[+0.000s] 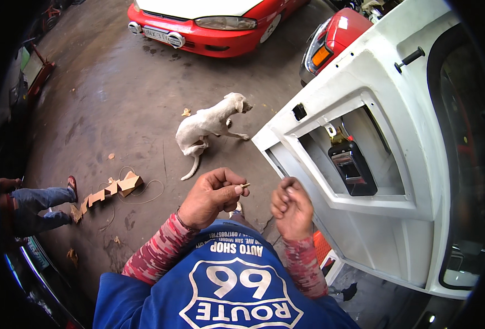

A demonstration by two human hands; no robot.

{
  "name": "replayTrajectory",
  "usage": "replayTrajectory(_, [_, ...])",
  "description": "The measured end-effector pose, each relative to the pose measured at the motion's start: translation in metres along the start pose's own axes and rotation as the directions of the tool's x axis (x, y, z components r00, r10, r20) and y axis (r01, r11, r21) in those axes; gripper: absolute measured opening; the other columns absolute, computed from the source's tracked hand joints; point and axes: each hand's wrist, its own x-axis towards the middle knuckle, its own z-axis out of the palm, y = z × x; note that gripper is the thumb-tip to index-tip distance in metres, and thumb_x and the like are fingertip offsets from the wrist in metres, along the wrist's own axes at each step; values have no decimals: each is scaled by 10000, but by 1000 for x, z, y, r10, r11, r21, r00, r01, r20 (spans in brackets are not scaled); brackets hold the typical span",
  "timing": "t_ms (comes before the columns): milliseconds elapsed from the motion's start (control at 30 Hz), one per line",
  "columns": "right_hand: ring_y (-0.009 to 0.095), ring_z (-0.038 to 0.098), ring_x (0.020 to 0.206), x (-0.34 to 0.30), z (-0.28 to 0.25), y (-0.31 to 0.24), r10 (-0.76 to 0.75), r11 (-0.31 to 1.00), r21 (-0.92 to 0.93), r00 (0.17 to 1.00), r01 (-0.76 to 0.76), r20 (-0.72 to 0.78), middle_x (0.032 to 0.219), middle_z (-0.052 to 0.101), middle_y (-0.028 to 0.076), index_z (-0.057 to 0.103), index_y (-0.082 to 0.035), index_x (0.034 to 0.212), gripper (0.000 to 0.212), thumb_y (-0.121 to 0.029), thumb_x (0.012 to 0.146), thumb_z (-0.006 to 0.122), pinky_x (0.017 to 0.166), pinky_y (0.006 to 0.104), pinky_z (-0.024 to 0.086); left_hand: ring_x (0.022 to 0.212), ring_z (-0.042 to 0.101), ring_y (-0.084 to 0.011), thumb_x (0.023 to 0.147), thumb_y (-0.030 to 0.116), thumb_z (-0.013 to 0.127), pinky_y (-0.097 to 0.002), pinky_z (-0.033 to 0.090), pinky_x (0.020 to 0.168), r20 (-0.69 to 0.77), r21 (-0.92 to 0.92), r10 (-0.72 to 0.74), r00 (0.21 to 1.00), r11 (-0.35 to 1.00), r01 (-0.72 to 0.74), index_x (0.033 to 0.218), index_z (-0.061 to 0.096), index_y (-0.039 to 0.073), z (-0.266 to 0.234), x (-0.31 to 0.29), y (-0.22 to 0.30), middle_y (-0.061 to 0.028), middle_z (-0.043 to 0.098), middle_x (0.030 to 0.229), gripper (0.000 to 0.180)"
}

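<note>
My left hand (212,197) is in front of my chest, with thumb and forefinger pinched on a small brass-coloured screw (245,185). Beside it, my right hand (292,209) is raised with its fingers curled in; whether anything small is between them is hidden. Neither hand touches the white car door (412,211), which stands to the right of my right hand. In the door's cut-out sits a black door handle (353,167) with a shiny metal middle, below a metal bracket (331,130).
A white dog (209,126) sits ahead on the concrete floor. Folded cardboard (111,189) and thin wire lie to the left, near a person's legs (42,203). A red and white car (220,27) stands at the back, another red car (336,38) behind the door.
</note>
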Motion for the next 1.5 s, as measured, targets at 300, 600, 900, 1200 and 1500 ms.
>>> replayTrajectory(300, [42,313,638,-73,41,-94,-768,271,-916,641,296,-20,702,387,-74,658,15,1170,358,14,815,701,570,208,272,651,410,-59,950,156,639,-228,334,557,292,-136,94,952,989,-56,1048,579,43,57,51,10,2,530,825,161])
replayTrajectory(600, [99,411,563,-71,42,-105,-723,-230,-973,670,-6,167,612,407,7,640,17,1259,523,-8,755,777,524,276,326,691,492,-84,931,78,643,-247,389,599,350,-246,151,924,967,-65,1021,590,35,75,82,0,-68,648,953,113])
replayTrajectory(900, [376,580,886,-29,74,-132,-461,-728,-684,713,36,528,953,576,174,533,27,1353,711,-138,726,825,790,462,454,814,573,-93,946,83,663,-255,459,713,268,-338,170,948,938,-73,1164,637,25,90,90,5,-80,687,1035,227])
replayTrajectory(1200, [390,598,898,-14,77,-145,-423,-678,-735,825,-13,376,977,573,196,630,9,1152,463,-263,807,777,770,473,468,786,543,-84,985,115,591,-246,453,703,290,-274,139,947,960,-57,1205,644,10,94,100,-12,-17,613,923,249])
replayTrajectory(1500, [390,620,854,-5,73,-154,-439,-607,-793,854,-52,280,909,583,182,683,-18,1008,300,-258,839,743,740,472,480,776,510,-68,999,184,598,-240,448,698,281,94,47,958,993,-77,1186,667,13,106,105,-7,10,604,925,263])
